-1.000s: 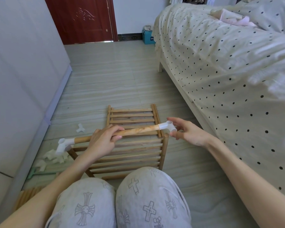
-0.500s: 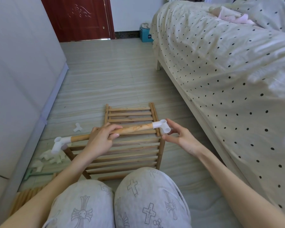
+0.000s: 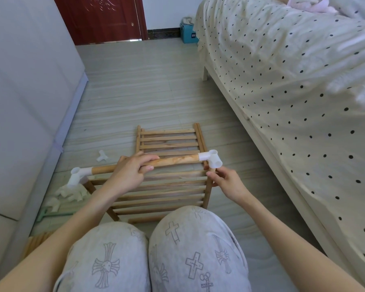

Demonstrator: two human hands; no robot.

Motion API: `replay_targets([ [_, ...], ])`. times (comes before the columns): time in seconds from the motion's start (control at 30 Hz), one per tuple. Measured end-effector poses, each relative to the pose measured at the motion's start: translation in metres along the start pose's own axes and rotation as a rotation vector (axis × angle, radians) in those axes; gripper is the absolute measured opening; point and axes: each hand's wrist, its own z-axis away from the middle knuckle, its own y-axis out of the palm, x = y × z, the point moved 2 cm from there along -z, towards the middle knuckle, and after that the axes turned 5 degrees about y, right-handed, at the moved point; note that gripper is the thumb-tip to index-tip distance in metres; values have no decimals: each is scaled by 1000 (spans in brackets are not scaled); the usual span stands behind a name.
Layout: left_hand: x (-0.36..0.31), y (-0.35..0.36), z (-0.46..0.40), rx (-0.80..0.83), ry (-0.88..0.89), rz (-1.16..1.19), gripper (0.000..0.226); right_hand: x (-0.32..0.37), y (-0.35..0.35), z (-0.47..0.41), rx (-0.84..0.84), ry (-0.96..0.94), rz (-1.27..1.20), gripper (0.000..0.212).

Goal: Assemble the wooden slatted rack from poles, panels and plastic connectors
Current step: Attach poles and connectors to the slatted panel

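the left hand [image 3: 128, 175] grips a wooden pole [image 3: 175, 161], fingers curled over it, holding it level above the slatted panels [image 3: 167, 186] on the floor [image 3: 145, 91]. a white connector [image 3: 211, 159] caps its right end, another [image 3: 77, 174] the left. the right hand [image 3: 228, 182] pinches an upright post [image 3: 209, 190] just below the right connector. a loose connector piece [image 3: 102, 155] lies on the floor, far left.

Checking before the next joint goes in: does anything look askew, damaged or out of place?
Nothing looks damaged. One white connector lies alone on the floor, apart from the heap of connectors by the wall. The pole carries a connector at each end.
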Motion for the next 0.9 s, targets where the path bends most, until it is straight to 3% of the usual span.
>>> replay_targets([
  [0.2,-3,-4,1,24,-11,35,35,1,-2,1,29,57,-64,10],
  [0.33,-5,-5,7,-26,-4,62,32,4,-16,4,162,177,-69,32],
  [0.47,-4,-5,8,-23,-22,103,32,30,-31,-3,-7,291,-266,34],
  [0.57,-4,-6,9,-26,-36,109,33,60,-25,-14,52,451,-114,58],
  [0.67,-4,-6,10,-24,-42,101,33,78,-8,-24,62,548,57,66],
  [0.9,-1,-3,8,-4,-28,46,34,72,10,-31,-89,556,283,49],
])
